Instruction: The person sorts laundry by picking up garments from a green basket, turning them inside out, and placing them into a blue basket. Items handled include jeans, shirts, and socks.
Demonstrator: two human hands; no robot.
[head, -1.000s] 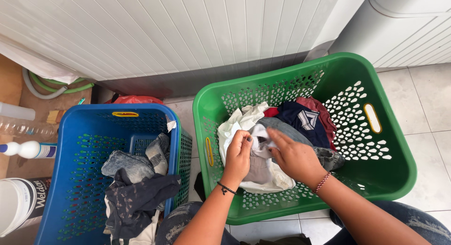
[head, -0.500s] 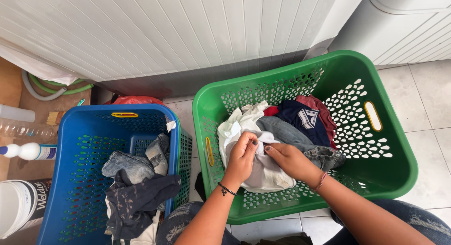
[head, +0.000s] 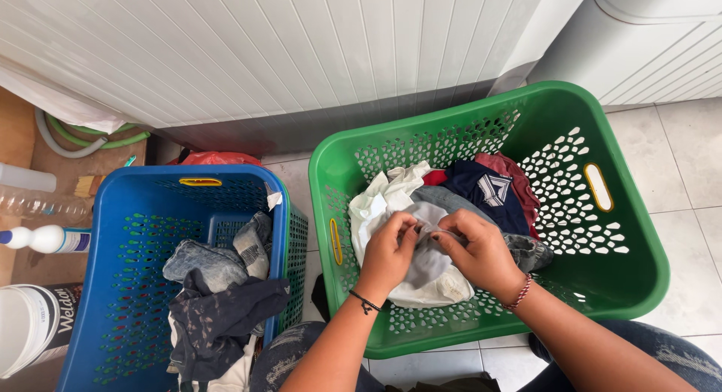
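A green laundry basket (head: pixel 632 287) on the tiled floor holds a pile of clothes: a white garment (head: pixel 380 204), a pale grey garment (head: pixel 430 268), a navy one (head: pixel 481 189) and a red one (head: pixel 511 170). My left hand (head: pixel 387 253) and my right hand (head: pixel 475 250) are both inside the basket, fingertips pinching the pale grey garment between them at its top edge. A blue laundry basket (head: pixel 128 211) stands to the left with denim (head: pixel 207 260) and dark clothes (head: pixel 226 317) in it.
A white panelled wall runs behind both baskets. A white appliance (head: pixel 647 38) stands at the top right. At the left edge are a white bottle (head: pixel 45 239), a clear bottle (head: pixel 37 204), a white tub (head: pixel 30 332) and green hoses (head: pixel 90 136). My knees show at the bottom.
My right hand drew back from deeper in the pile toward my left hand. Both hands now pinch the pale grey garment close together.
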